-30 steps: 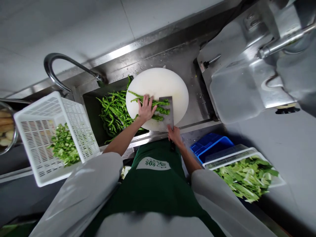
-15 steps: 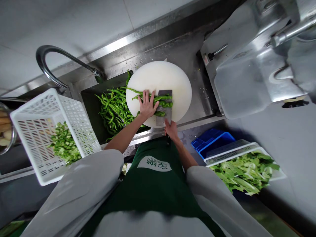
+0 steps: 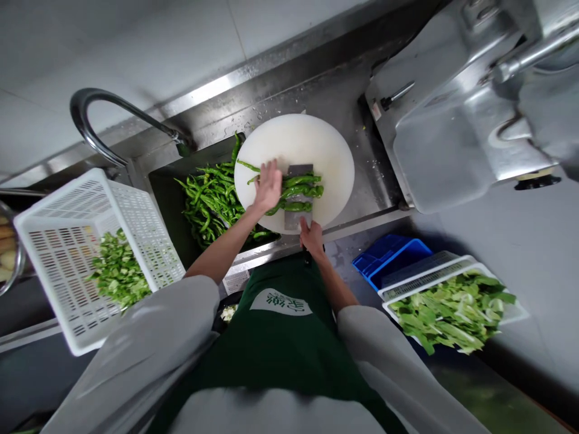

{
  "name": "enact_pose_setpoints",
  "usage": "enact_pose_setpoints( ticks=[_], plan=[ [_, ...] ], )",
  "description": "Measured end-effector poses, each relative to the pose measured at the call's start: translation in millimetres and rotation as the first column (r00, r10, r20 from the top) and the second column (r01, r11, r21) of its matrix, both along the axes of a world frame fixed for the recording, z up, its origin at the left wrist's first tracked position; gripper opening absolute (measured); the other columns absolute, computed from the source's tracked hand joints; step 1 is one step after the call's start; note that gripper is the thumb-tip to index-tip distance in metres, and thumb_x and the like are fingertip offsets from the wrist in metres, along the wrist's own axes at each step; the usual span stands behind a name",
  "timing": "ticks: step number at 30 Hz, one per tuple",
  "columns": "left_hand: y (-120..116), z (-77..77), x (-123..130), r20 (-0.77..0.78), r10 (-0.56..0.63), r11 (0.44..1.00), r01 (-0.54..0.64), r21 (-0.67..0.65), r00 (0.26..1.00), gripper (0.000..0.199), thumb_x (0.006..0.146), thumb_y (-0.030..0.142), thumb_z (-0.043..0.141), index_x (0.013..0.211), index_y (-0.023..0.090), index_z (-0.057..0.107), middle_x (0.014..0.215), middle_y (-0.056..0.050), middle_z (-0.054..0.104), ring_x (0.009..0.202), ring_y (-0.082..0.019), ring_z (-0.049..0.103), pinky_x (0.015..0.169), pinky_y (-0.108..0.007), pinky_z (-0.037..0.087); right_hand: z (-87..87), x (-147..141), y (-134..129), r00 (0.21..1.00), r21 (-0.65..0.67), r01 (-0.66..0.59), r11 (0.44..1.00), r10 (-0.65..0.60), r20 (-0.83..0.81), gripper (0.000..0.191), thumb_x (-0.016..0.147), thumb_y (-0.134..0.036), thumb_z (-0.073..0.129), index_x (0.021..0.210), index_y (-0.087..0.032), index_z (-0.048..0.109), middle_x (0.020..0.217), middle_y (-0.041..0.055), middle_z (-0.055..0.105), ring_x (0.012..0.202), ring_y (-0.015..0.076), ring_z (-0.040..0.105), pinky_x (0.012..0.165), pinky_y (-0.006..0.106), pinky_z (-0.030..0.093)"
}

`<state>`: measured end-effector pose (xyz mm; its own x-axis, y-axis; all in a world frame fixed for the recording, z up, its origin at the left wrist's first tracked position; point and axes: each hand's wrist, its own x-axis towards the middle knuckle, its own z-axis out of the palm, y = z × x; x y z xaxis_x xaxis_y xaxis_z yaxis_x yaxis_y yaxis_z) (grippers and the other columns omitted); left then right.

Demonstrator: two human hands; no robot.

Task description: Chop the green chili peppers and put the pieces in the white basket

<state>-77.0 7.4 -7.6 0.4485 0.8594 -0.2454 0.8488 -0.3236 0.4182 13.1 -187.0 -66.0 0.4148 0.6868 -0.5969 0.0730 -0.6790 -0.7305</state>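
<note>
My right hand (image 3: 312,237) grips a cleaver by its dark handle. The wide grey cleaver blade (image 3: 298,219) lies flat over the round white cutting board (image 3: 332,144), with several long green chili peppers (image 3: 301,190) lying across it. Beside the blade, my left hand (image 3: 269,185) is at the peppers' left ends, its fingers stretched out and slightly blurred; whether its palm touches them I cannot tell. One thin pepper end shows past the left fingers. A heap of whole green chilies (image 3: 208,202) fills the sink basin left of the board.
A white perforated basket (image 3: 131,199) holding chopped greens stands at the left, near a curved faucet (image 3: 97,96). A metal machine (image 3: 452,157) occupies the right side. Lower right are a blue crate (image 3: 389,259) and a white basket of cut leafy greens (image 3: 452,307).
My left fingers, spread over the peppers before, have drawn closer together and lifted a little. The peppers now stick out past the blade's right edge.
</note>
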Motion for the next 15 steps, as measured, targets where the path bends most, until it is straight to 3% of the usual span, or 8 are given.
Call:
enact_pose_setpoints(
  ticks=[3, 6, 11, 15],
  plan=[
    [8.4, 7.8, -16.2, 0.004, -0.049, 0.994, 0.048, 0.099, 0.999, 0.072, 0.105, 0.056, 0.004, 0.166, 0.02, 0.018, 0.171, -0.007, 0.019, 0.16, -0.025, 0.002, 0.129, -0.055, 0.007, 2.4, 9.4, -2.4, 0.998, -0.005, -0.035, 0.999, 0.036, 0.05, 0.045, 0.1, -0.064, 0.043, 0.082, -0.025, 0.054, 0.042, -0.0022, 0.048, 0.038, 0.0174, 0.053, 0.044, 0.027, 0.042],
    [-8.5, -2.1, -30.2, -0.119, -0.138, 0.984, 0.15, 0.098, 0.983, 0.078, 0.102, 0.064, 0.022, 0.163, 0.016, 0.028, 0.169, -0.013, 0.025, 0.159, -0.033, 0.006, 0.127, -0.061, 0.002, 5.0, 14.4, -1.9, 0.994, -0.034, -0.073, 0.997, 0.076, 0.085, 0.043, 0.102, -0.059, 0.042, 0.084, -0.023, 0.057, 0.041, -0.0018, 0.049, 0.04, 0.0187, 0.054, 0.048, 0.028, 0.044],
    [-45.5, -23.9, -40.0, -0.153, -0.064, 0.986, 0.086, 0.143, 0.986, 0.082, 0.101, 0.064, 0.03, 0.163, 0.011, 0.027, 0.168, -0.018, 0.025, 0.158, -0.04, 0.005, 0.127, -0.061, 0.005, 6.5, 17.7, 4.2, 0.992, -0.086, -0.086, 0.993, 0.094, 0.086, 0.046, 0.101, -0.061, 0.043, 0.087, -0.02, 0.06, 0.041, -0.0007, 0.05, 0.044, 0.0205, 0.058, 0.048, 0.028, 0.045],
    [-47.5, -33.0, -43.8, -0.096, -0.056, 0.984, 0.071, 0.161, 0.994, 0.077, 0.102, 0.059, 0.028, 0.163, 0.011, 0.029, 0.169, -0.016, 0.024, 0.158, -0.041, 0.005, 0.127, -0.062, 0.008, 6.7, 34.1, 0.1, 0.991, -0.083, -0.131, 0.988, 0.128, -0.035, 0.047, 0.099, -0.063, 0.048, 0.088, -0.019, 0.057, 0.039, -0.0027, 0.048, 0.035, 0.0172, 0.05, 0.04, 0.026, 0.038]
  ],
)
